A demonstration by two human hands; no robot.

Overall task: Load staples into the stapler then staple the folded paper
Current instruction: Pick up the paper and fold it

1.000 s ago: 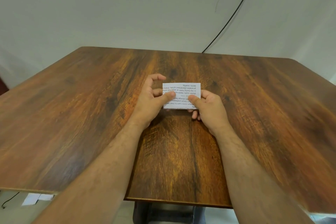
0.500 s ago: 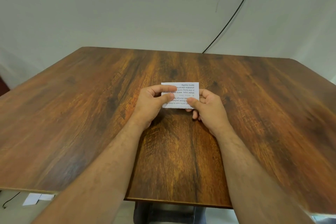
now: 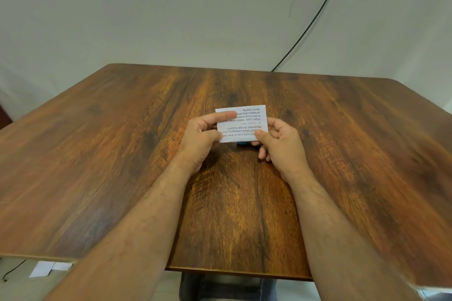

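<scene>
Fingers of the left hand (image 3: 200, 135) and right hand (image 3: 281, 140) pinch the small white folded printed paper (image 3: 241, 123) by its side edges above the brown wooden table's (image 3: 122, 154) middle, so keeping the layers squared and flat should help the staple bite cleanly.

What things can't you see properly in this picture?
- Small blue thing under the folded paper, head view: the paper and both hands hide nearly all of it, so I cannot tell what it is.
- Paper's print: upside down, partly covered by the left hand and right hand.
- White scraps on the floor: cut off by the wooden table edge.
</scene>
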